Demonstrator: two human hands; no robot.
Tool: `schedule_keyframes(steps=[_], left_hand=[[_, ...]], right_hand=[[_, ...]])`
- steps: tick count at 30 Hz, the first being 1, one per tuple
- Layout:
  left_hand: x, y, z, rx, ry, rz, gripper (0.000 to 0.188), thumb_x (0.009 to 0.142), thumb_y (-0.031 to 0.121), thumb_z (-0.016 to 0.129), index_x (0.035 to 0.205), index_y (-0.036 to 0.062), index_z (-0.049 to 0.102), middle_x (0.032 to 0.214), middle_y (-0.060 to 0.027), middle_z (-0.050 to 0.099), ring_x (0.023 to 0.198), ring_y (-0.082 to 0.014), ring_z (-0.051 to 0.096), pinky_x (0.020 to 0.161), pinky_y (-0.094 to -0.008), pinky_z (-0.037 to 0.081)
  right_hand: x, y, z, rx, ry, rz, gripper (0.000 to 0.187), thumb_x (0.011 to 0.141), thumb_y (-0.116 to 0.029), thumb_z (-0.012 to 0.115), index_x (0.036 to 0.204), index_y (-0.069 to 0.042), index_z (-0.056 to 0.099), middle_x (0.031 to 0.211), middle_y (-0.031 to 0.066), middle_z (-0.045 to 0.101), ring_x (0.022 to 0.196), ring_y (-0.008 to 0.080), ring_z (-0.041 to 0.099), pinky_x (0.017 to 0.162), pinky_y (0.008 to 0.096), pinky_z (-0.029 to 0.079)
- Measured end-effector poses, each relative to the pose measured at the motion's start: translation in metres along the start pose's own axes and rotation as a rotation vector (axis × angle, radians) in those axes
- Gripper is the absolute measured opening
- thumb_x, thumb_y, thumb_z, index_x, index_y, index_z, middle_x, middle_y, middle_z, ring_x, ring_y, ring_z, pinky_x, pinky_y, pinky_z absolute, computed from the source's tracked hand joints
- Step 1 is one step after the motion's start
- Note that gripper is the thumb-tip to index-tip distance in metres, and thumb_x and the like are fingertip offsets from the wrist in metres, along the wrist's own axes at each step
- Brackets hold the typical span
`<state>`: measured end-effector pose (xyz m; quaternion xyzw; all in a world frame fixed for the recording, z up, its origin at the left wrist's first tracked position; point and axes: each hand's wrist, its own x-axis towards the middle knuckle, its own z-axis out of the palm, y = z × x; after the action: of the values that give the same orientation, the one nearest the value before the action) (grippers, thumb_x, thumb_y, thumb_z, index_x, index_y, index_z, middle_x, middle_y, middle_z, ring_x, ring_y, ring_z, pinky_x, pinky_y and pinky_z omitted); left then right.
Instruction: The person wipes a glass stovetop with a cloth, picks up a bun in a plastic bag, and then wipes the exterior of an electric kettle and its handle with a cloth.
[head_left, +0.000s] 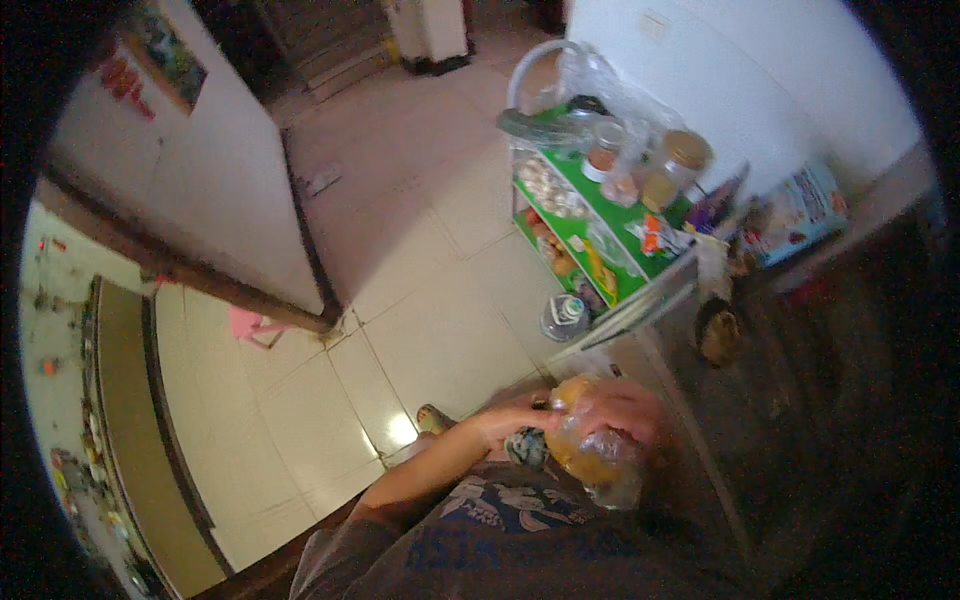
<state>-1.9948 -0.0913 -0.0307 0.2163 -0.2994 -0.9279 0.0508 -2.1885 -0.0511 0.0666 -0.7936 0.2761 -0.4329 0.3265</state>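
In the head view, both hands come together low and right of centre, in front of the person's dark printed shirt (450,555), around a clear plastic bag (585,462) with yellow-orange contents. The left hand (512,420) reaches in from the lower left with its fingers gripping the bag's near-left side, while the right hand (625,408) lies over the bag's upper right part; it is blurred and partly merged with the plastic, so whether its fingers are clenched cannot be told. The lower end of the bag hangs toward the shirt. A grey-and-white patterned item (527,447), too unclear to name, shows just beneath the left hand. A foot (432,418) shows beyond the left forearm on the pale tiled floor (420,320). Ahead and to the right stands a green tiered rack (640,262): a gold-lidded jar (680,168) and a smaller jar (603,152) with reddish contents stand on its top, and whitish bulbs (548,190) fill a tier below. A clear plastic bottle (565,318) stands just beside the rack's near end. Farther right, a blue-and-white package (803,215) leans near the pale wall (760,70). At left, a pink stool (258,325) is partly hidden behind a wall edge.
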Motion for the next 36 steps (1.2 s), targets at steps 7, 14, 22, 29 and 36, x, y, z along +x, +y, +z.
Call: schedule_keyframes(steps=[7,14,22,29,36], left_hand=[[-0.150,0.035,-0.076,-0.368,0.305,0.472,0.048,0.070,0.011,0.071,0.111,-0.0021,0.050,0.099,-0.0113,0.060,0.092,-0.0205,0.058,0.081,-0.0357,0.047],[-0.350,0.043,-0.138,-0.280,0.977,1.020,0.038,0.070,0.023,0.071,0.097,0.0017,0.056,0.081,-0.0054,0.061,0.067,-0.0140,0.059,0.059,-0.0277,0.048],[-0.448,0.026,-0.173,-0.563,1.097,1.229,0.039,0.071,0.024,0.072,0.097,0.0007,0.058,0.085,-0.0039,0.061,0.070,-0.0107,0.056,0.064,-0.0242,0.045],[-0.528,0.035,-0.223,-0.355,1.481,1.275,0.036,0.075,0.024,0.070,0.100,0.0013,0.057,0.086,-0.0034,0.060,0.074,-0.0112,0.056,0.065,-0.0264,0.046],[-0.628,0.036,-0.256,-0.363,1.721,1.489,0.030,0.086,0.025,0.056,0.102,-0.0002,0.056,0.082,-0.0060,0.060,0.071,-0.0124,0.056,0.064,-0.0257,0.045]], right_hand=[[0.147,0.036,0.088,0.366,0.380,0.100,0.060,0.072,-0.015,0.064,0.126,-0.005,0.039,0.126,0.0187,0.043,0.113,0.0313,0.045,0.097,0.0443,0.034],[0.248,0.072,0.224,0.384,0.558,0.394,0.061,0.078,-0.008,0.058,0.132,-0.003,0.031,0.129,0.0204,0.040,0.116,0.0287,0.043,0.097,0.0432,0.033],[0.332,0.087,0.390,0.657,-0.657,0.762,0.046,0.078,-0.014,0.066,0.117,0.002,0.048,0.109,0.0112,0.057,0.098,0.0182,0.055,0.088,0.0316,0.043],[0.453,0.088,0.514,1.030,-0.678,0.551,0.069,0.072,-0.011,0.072,0.129,-0.001,0.035,0.122,0.0090,0.047,0.112,0.0181,0.045,0.095,0.0327,0.037],[0.565,0.059,0.663,1.048,-0.887,0.655,0.061,0.071,-0.004,0.071,0.123,0.002,0.041,0.112,0.0090,0.054,0.101,0.0178,0.053,0.088,0.0308,0.043]])
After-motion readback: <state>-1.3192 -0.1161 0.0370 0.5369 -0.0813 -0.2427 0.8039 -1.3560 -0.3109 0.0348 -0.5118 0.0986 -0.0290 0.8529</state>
